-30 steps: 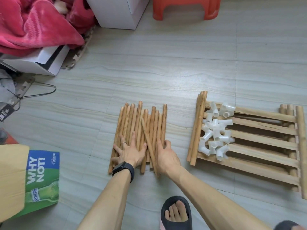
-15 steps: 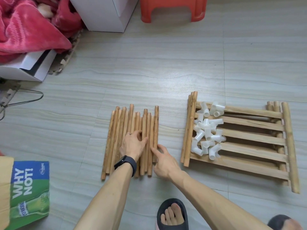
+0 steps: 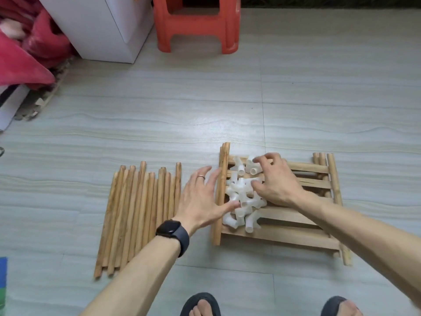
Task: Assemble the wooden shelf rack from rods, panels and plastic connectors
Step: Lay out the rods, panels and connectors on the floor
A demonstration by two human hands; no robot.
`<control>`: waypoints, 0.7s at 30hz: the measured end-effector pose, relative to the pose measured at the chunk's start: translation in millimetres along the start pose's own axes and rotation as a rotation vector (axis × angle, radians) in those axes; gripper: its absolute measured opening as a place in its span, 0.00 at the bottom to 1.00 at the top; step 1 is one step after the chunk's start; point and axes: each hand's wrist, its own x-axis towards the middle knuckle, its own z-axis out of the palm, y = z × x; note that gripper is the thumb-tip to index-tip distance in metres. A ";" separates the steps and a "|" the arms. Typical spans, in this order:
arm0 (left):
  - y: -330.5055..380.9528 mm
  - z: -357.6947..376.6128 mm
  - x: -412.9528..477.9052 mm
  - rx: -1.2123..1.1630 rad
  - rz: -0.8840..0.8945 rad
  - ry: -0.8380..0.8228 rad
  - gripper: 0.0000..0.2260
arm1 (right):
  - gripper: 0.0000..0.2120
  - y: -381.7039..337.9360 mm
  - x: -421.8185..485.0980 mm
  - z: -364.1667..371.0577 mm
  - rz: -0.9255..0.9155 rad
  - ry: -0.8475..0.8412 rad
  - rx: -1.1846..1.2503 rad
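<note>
Several wooden rods (image 3: pixel 139 215) lie side by side on the floor at the left. To their right a stack of slatted wooden panels (image 3: pixel 289 233) carries a heap of white plastic connectors (image 3: pixel 241 197). My left hand (image 3: pixel 202 199), with a ring and a black watch, reaches over the panels' left edge with straight spread fingers, its thumb touching the connectors. My right hand (image 3: pixel 275 181) hovers over the heap with fingers curved down onto the connectors; no firm grip shows.
An orange plastic stool (image 3: pixel 196 23) and a white cabinet (image 3: pixel 102 26) stand at the back. A red blanket (image 3: pixel 25 55) lies at the far left. My sandalled feet (image 3: pixel 200 304) are at the bottom edge.
Both hands left the rod pile and moved right to the connectors on the panels. The rods now lie aligned. The view shifted right.
</note>
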 end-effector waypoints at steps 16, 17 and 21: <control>40.1 50.2 23.9 0.303 0.085 -0.136 0.24 | 0.19 25.0 52.5 12.6 -0.068 -0.171 -0.268; 43.7 49.8 26.0 0.284 0.073 -0.137 0.23 | 0.18 31.9 49.1 12.1 -0.070 -0.160 -0.265; 57.3 51.6 34.3 0.239 0.037 -0.114 0.19 | 0.17 61.0 31.1 16.5 -0.080 -0.125 -0.182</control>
